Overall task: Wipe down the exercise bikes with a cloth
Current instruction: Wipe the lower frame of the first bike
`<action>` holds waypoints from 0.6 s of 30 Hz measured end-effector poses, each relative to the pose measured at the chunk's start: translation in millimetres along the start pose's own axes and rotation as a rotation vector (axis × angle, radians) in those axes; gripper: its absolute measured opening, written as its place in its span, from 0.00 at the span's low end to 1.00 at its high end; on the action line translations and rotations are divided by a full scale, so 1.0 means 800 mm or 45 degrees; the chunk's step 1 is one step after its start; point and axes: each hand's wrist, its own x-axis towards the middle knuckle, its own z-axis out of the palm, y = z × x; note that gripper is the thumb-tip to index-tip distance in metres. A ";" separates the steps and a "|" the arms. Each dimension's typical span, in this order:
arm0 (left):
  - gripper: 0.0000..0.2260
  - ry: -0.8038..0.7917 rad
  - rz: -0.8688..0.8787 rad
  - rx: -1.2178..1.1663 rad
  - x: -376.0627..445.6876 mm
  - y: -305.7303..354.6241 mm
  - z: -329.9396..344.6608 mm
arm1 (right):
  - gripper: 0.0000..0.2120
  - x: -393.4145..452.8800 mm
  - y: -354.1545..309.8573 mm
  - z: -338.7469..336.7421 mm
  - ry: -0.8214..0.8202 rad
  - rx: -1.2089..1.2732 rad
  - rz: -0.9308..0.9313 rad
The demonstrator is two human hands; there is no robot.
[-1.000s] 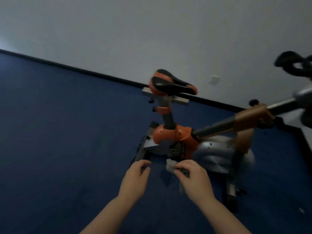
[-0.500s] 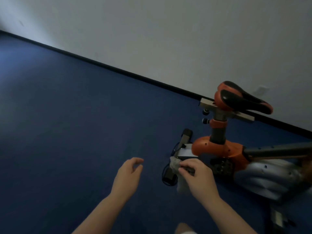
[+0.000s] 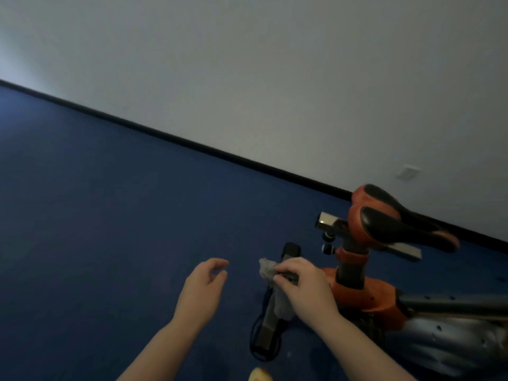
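An orange and black exercise bike (image 3: 365, 292) stands at the right, its black and orange saddle (image 3: 395, 218) raised above the frame. My right hand (image 3: 305, 287) grips a crumpled grey cloth (image 3: 268, 269) and a small dark object, just above the bike's rear floor bar (image 3: 272, 317). Part of the cloth hangs below the hand. My left hand (image 3: 203, 287) hovers to the left of the cloth with loosely curled fingers, holding nothing.
Dark blue carpet (image 3: 110, 243) covers the floor to the left. A white wall with a black skirting board (image 3: 192, 144) runs diagonally behind the bike, with a wall plate (image 3: 408, 173). A silver flywheel cover (image 3: 450, 342) sits at the lower right.
The view has swung left, so the bike now sits at the right edge. My hands have drawn apart; the right one still holds the cloth near the rear floor bar.
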 end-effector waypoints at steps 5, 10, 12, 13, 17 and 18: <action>0.09 -0.085 0.121 -0.063 0.084 0.056 0.025 | 0.05 0.085 -0.008 -0.027 0.116 -0.037 0.026; 0.09 -0.224 0.153 -0.053 0.177 0.071 0.038 | 0.05 0.155 0.003 -0.026 0.245 0.008 0.137; 0.10 -0.315 0.176 -0.013 0.222 0.072 0.035 | 0.05 0.186 0.007 -0.019 0.304 0.020 0.213; 0.10 -0.367 0.190 0.012 0.247 0.073 0.031 | 0.05 0.202 0.007 -0.014 0.333 0.036 0.250; 0.09 -0.479 0.275 0.115 0.361 0.090 0.002 | 0.06 0.268 -0.004 0.009 0.475 0.106 0.395; 0.09 -0.490 0.302 0.134 0.389 0.096 -0.006 | 0.06 0.285 -0.008 0.013 0.504 0.110 0.434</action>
